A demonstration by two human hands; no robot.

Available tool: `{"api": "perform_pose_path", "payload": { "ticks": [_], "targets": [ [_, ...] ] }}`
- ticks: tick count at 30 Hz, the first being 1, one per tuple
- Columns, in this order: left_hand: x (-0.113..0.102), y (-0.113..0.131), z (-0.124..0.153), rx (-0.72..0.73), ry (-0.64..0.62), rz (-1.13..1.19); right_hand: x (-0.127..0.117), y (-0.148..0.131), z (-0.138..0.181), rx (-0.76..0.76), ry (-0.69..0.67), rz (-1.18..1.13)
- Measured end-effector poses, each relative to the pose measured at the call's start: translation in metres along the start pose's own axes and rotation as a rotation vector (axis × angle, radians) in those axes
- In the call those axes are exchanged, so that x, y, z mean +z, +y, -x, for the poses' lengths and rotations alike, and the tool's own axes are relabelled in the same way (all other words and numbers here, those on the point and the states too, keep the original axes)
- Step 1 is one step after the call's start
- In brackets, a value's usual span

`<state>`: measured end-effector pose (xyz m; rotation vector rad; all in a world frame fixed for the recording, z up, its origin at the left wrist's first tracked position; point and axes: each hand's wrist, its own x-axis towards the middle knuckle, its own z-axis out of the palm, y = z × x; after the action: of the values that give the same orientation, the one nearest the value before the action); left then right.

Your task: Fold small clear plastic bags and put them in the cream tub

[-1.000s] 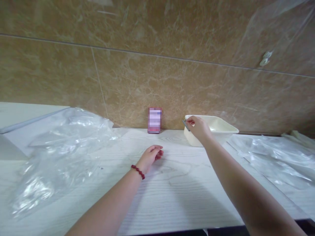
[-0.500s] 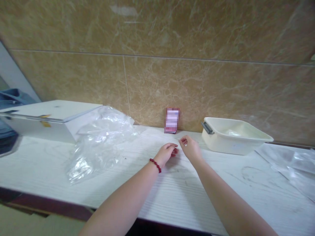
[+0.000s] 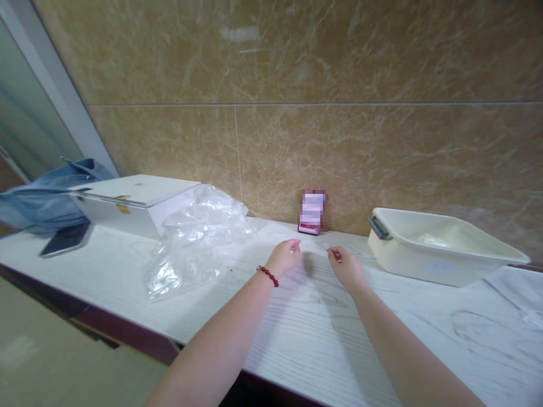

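My left hand [image 3: 283, 258], with a red bead bracelet on its wrist, rests over the middle of the white wood-grain table [image 3: 297, 333]. Its fingers are curled into a pinch. My right hand [image 3: 347, 267] lies a short gap to the right, thumb and fingers also pinched together. Both pinches face each other. What they grip is too thin or clear to make out. A small pink-and-white box [image 3: 312, 212] stands against the wall just behind the hands.
A cream plastic basin [image 3: 428, 265] with a grey handle sits at the right. Crumpled clear plastic [image 3: 199, 240] lies left of the hands. Further left are a flat white box [image 3: 131, 203], a dark phone [image 3: 65, 240] and blue cloth [image 3: 38, 198]. A clear sheet [image 3: 524, 288] covers the far right.
My right hand left the basin's handle and came back to the middle, beside my left hand. Both hands then drew slightly apart. The view swung to the left.
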<state>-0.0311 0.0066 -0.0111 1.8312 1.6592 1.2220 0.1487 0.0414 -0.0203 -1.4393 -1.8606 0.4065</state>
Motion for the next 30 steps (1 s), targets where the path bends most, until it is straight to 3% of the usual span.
{"api": "perform_pose_path", "payload": {
  "ticks": [4,10,14,20,30],
  "targets": [
    [-0.039,-0.016,-0.009,0.036,0.185,-0.297,-0.001,0.000,0.000,0.010,-0.015,-0.026],
    [-0.074,-0.048,-0.014,-0.297,0.276,-0.626,-0.003,-0.001,0.002,0.028,-0.020,-0.066],
    [-0.078,-0.068,-0.017,-0.429,0.212,-0.717,-0.002,-0.001,0.003,0.010,-0.015,-0.072],
    [-0.074,-0.082,-0.019,-0.449,0.175,-0.726,-0.001,-0.001,0.004,-0.003,-0.023,-0.087],
    [-0.080,-0.082,-0.020,-0.416,0.300,-0.605,-0.003,-0.003,0.004,0.012,-0.022,-0.099]
  ]
}}
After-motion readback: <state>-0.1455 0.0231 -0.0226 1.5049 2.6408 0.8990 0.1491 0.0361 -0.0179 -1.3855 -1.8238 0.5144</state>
